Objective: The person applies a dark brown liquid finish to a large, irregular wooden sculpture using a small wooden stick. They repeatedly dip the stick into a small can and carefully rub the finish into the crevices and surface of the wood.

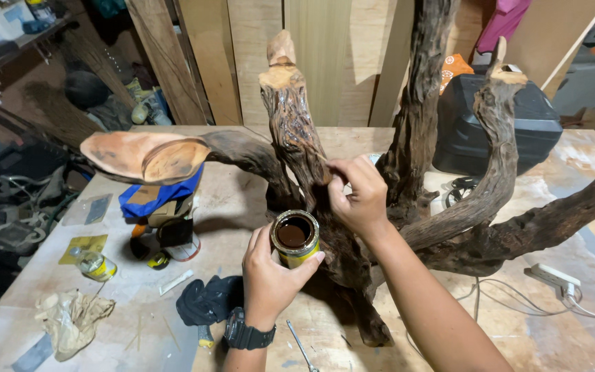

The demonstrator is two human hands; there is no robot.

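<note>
Holding a small open tin (295,238) of dark brown liquid just below the middle of the frame, our left hand (271,275) wraps around its yellow wall, thumb on the right side, fingers curled behind it, a black watch (245,334) on the wrist. We keep the tin upright, just in front of the driftwood (297,131), a big dark, gnarled piece whose branches spread across the whole upper half of the picture. Our right hand (356,196) sits right of centre, fingers pinched shut on a thin pale stick (319,157) whose tip touches the central upright branch; whether it carries bristles we cannot tell. One branch ends at the left in a broad, pale, smooth-cut face (142,157).

All of this stands on a worn plywood table (559,324). Lower left on it lie a crumpled tan rag (70,318), a small bottle (96,265) and a dark cloth (204,301) just left of our left wrist. Under the pale branch end stands a figure-like object draped in blue cloth (156,196). At the bottom centre lies a slim metal tool (302,348). Upper right sits a black plastic case (497,120), and at the right edge a white power strip (552,277) with its cable trailing off
</note>
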